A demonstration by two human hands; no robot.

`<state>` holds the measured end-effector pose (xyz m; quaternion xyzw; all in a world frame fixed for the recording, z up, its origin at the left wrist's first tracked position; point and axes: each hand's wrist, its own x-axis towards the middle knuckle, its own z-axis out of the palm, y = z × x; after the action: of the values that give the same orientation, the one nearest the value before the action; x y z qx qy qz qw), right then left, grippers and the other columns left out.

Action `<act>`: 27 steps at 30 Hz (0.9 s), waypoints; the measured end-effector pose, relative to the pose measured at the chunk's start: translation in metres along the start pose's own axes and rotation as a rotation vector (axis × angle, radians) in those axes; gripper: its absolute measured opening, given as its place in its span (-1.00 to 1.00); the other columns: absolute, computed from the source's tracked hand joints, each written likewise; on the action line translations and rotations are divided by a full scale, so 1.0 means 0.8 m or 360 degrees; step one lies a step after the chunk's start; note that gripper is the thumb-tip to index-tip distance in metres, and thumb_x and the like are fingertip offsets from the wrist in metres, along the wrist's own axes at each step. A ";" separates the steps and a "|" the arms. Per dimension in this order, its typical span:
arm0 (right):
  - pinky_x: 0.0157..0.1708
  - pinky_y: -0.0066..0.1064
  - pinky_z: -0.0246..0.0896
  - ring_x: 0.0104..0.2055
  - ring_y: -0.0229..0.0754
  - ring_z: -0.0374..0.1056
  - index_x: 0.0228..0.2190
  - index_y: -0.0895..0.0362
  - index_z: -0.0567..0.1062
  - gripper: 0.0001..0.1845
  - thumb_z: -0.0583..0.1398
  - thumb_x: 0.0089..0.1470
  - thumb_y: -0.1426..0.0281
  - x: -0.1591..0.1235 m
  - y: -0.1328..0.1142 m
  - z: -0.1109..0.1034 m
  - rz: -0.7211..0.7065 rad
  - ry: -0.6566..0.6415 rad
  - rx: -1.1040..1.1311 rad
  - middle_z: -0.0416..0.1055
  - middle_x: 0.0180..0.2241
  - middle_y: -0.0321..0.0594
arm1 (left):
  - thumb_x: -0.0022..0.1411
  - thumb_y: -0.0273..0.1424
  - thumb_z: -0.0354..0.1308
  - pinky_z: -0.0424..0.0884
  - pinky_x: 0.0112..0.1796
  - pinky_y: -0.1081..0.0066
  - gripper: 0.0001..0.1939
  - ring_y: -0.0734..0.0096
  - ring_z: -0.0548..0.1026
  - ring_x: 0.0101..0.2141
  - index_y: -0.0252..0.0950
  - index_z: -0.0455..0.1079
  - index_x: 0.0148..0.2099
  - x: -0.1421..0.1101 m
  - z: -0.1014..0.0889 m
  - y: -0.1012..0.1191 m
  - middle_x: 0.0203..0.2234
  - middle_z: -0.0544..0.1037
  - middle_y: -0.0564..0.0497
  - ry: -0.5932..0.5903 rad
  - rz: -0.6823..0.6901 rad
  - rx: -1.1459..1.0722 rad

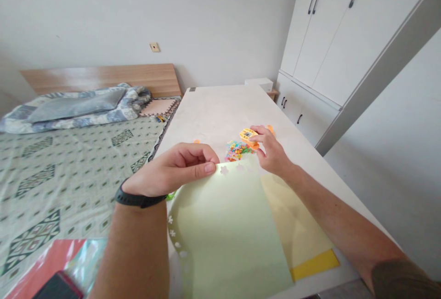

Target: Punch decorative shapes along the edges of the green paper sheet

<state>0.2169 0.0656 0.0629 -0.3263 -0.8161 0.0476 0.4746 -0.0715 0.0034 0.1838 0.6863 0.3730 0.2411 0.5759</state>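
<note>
My left hand (179, 168) pinches the far left corner of a pale green paper sheet (227, 234), lifting it off the white table (220, 110). Small shapes are cut out along the sheet's left and far edges. My right hand (270, 149) grips a small orange and yellow paper punch (248, 135) just past the sheet's far edge. A heap of colourful punched paper bits (236, 150) lies on the table between both hands. A black band sits on my left wrist.
Yellow sheets (303, 239) lie under the green one. A bed (69, 161) with a patterned cover and grey pillow stands left of the table. Red and shiny paper with a dark phone (58, 287) lie at lower left. White cupboards (327, 37) stand at right.
</note>
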 end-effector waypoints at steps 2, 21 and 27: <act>0.27 0.04 0.08 0.31 -0.02 0.14 0.02 -0.06 0.33 -0.49 0.07 0.10 0.64 0.001 -0.004 -0.001 -0.0052 0.0011 -0.0004 0.22 0.24 -0.09 | 0.18 -0.18 0.28 0.33 -0.53 0.53 -0.75 0.48 0.42 -0.52 -0.28 0.50 -0.28 0.000 -0.002 0.000 -0.46 0.53 -0.02 -0.0017 -0.0001 -0.0008; -0.19 -0.23 0.41 -0.14 -0.09 0.40 0.00 0.05 0.38 -0.46 0.34 -0.04 0.33 -0.002 0.025 0.001 0.0669 0.0159 0.0201 0.41 0.03 -0.09 | 0.22 -0.18 0.22 0.34 -0.48 0.54 -0.75 0.49 0.42 -0.47 -0.28 0.51 -0.26 0.020 -0.015 -0.023 -0.47 0.53 0.02 0.0058 0.0000 0.0581; -0.30 -0.31 0.40 -0.15 -0.09 0.44 -0.05 0.10 0.39 -0.48 0.35 -0.05 0.27 -0.001 0.031 0.005 0.0756 0.0113 0.0272 0.47 -0.06 -0.10 | 0.23 -0.32 0.24 0.45 -0.34 0.49 -0.86 0.45 0.51 -0.37 -0.26 0.57 -0.24 -0.012 -0.023 0.003 -0.38 0.61 0.02 -0.0270 0.0048 0.0820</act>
<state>0.2258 0.0856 0.0505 -0.4691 -0.6924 0.2150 0.5044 -0.0908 0.0073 0.1912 0.8334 0.3623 0.0884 0.4078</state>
